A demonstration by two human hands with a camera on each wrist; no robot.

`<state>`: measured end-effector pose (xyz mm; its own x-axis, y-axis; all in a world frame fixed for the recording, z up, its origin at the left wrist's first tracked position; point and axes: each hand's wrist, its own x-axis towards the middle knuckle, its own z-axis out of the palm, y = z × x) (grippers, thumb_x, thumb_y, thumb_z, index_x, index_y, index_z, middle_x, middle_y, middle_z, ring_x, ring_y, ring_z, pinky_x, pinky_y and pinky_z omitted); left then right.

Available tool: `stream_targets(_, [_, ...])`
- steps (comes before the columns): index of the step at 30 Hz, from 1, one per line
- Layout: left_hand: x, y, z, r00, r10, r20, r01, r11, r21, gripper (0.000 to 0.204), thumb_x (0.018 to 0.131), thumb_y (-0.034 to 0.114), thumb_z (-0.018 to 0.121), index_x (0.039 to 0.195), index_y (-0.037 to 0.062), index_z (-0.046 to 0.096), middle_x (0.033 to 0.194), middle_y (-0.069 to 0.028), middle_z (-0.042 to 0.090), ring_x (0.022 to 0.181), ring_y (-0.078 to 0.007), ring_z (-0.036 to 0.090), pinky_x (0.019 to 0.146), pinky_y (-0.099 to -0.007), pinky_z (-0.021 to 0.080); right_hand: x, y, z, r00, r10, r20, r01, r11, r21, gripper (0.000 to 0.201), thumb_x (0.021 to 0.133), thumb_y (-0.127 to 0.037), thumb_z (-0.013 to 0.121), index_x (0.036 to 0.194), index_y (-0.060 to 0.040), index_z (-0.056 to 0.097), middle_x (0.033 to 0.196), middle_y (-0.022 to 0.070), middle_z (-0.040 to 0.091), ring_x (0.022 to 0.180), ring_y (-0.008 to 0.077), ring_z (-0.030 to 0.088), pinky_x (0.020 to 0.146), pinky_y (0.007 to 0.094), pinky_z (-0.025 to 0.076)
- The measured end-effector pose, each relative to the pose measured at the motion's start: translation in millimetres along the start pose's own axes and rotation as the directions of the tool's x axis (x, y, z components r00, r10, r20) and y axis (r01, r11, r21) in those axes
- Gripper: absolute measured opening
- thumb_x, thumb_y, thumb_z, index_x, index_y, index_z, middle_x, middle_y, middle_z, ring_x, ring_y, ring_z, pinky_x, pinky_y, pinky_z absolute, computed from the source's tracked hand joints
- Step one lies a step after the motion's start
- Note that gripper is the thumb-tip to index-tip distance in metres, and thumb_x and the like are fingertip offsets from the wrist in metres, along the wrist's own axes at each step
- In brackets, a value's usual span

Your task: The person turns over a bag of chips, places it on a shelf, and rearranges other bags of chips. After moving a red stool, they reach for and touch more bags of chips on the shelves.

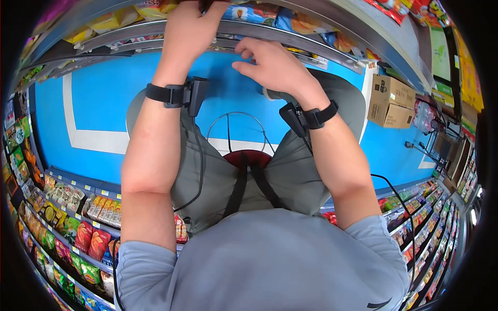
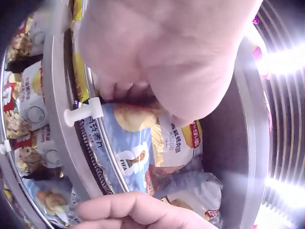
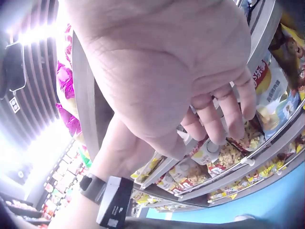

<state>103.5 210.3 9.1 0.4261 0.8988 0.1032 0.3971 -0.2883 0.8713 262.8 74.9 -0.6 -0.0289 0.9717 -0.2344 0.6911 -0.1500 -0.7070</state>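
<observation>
My left hand (image 1: pixel 191 31) reaches in over the upper shelf at the top of the head view, beside a dark reddish thing (image 1: pixel 208 5) near its thumb. In the left wrist view, the left hand (image 2: pixel 162 57) has bent fingers above a blue chip bag (image 2: pixel 125 143), its thumb by a white-and-blue chip bag (image 2: pixel 174 140). I cannot tell whether it grips one. My right hand (image 1: pixel 277 65) hangs in front of the shelf edge, fingers loosely bent, holding nothing. Its relaxed fingers (image 3: pixel 209 119) show in the right wrist view, against the shelves behind.
A metal shelf rail (image 1: pixel 301 31) runs in front of the bags. Lower shelves carry more snack bags (image 3: pixel 228 157). A cardboard box (image 1: pixel 390 101) stands on the blue floor (image 1: pixel 104 109) at the right. Stocked shelves (image 1: pixel 78 228) lie behind me, and cables run from both wrist cameras.
</observation>
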Motion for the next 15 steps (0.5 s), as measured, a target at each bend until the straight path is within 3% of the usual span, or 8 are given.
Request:
stream_targets(1, [-5,-1,1,1.0,-0.019,-0.02,0.021,0.998,0.062,0.033,0.093,0.025,0.074,0.111,-0.0013,0.065,0.08,-0.0151,0.068,0.076,-0.0315,0.068,0.081,-0.0408,0.055,-4,0,1,1.0,-0.015,-0.01,0.014,1.0,-0.017,0.041,0.096,-0.033,0.072,0.122,-0.0016,0.068,0.106,0.0158,0.077,0.096,0.0345,0.073,0.083,0.0431,0.057])
stream_targets(4, [-21,0,9,0.977,0.012,-0.211,-0.034,0.995,-0.099,0.042,0.093,0.03,0.079,0.116,-0.0019,0.064,0.09,-0.0134,0.07,0.085,-0.0263,0.068,0.084,-0.0382,0.057,-16,-4,3,1.0,-0.012,-0.026,0.011,1.0,-0.01,0.041,0.095,-0.031,0.073,0.123,-0.0021,0.068,0.108,0.0172,0.077,0.098,0.0345,0.073,0.084,0.0431,0.057])
stream_targets(5, [-26,-4,12,0.978,0.02,-0.206,-0.04,0.995,-0.094,0.042,0.093,0.03,0.079,0.116,-0.0019,0.064,0.09,-0.0134,0.07,0.085,-0.0263,0.068,0.084,-0.0382,0.057,-20,-3,5,0.999,-0.011,-0.035,0.011,1.0,-0.005,0.041,0.095,-0.031,0.073,0.123,-0.0021,0.068,0.108,0.0172,0.077,0.098,0.0345,0.073,0.084,0.0431,0.057])
stream_targets(7, [-35,-11,17,0.878,0.31,-0.365,-0.247,0.946,0.211,0.043,0.091,0.026,0.081,0.12,-0.0014,0.063,0.109,-0.0159,0.067,0.1,-0.028,0.067,0.087,-0.0374,0.056,-27,-2,8,0.983,0.001,-0.182,0.003,1.0,0.022,0.039,0.093,-0.03,0.075,0.119,-0.0015,0.067,0.103,0.0167,0.075,0.093,0.0337,0.072,0.08,0.043,0.056])
stream_targets(11, [-50,-6,34,0.897,0.366,-0.248,-0.315,0.923,0.222,0.041,0.09,0.022,0.08,0.122,0.002,0.064,0.126,-0.0177,0.061,0.115,-0.0307,0.061,0.093,-0.0389,0.055,-40,-4,-7,0.909,0.135,-0.394,-0.104,0.99,0.1,0.037,0.089,-0.028,0.075,0.111,0.0005,0.067,0.109,0.0228,0.067,0.106,0.0414,0.066,0.093,0.0482,0.053])
stream_targets(13, [-50,-4,44,0.834,0.524,-0.174,-0.463,0.835,0.297,0.04,0.09,0.02,0.079,0.124,0.0054,0.063,0.131,-0.018,0.057,0.122,-0.0333,0.058,0.097,-0.0393,0.053,-43,3,-10,0.667,0.183,-0.722,-0.081,0.981,0.174,0.041,0.086,-0.024,0.077,0.11,0.0034,0.06,0.112,0.0237,0.059,0.106,0.0411,0.06,0.095,0.0479,0.05])
stream_targets(14, [-52,-4,50,0.842,0.512,-0.172,-0.455,0.844,0.284,0.043,0.09,0.02,0.079,0.127,0.0081,0.063,0.136,-0.0196,0.054,0.127,-0.0366,0.054,0.101,-0.0436,0.051,-42,8,-12,0.593,0.218,-0.775,-0.08,0.974,0.213,0.048,0.084,-0.021,0.077,0.117,0.0054,0.054,0.118,0.026,0.055,0.11,0.0426,0.057,0.097,0.0478,0.049])
stream_targets(15, [-53,-4,54,0.84,0.516,-0.166,-0.462,0.842,0.279,0.043,0.09,0.02,0.079,0.127,0.0081,0.063,0.136,-0.0196,0.054,0.127,-0.0366,0.054,0.101,-0.0436,0.051,-39,13,-13,0.587,0.222,-0.779,-0.084,0.973,0.214,0.048,0.084,-0.021,0.077,0.117,0.0054,0.054,0.118,0.026,0.055,0.11,0.0426,0.057,0.097,0.0478,0.049])
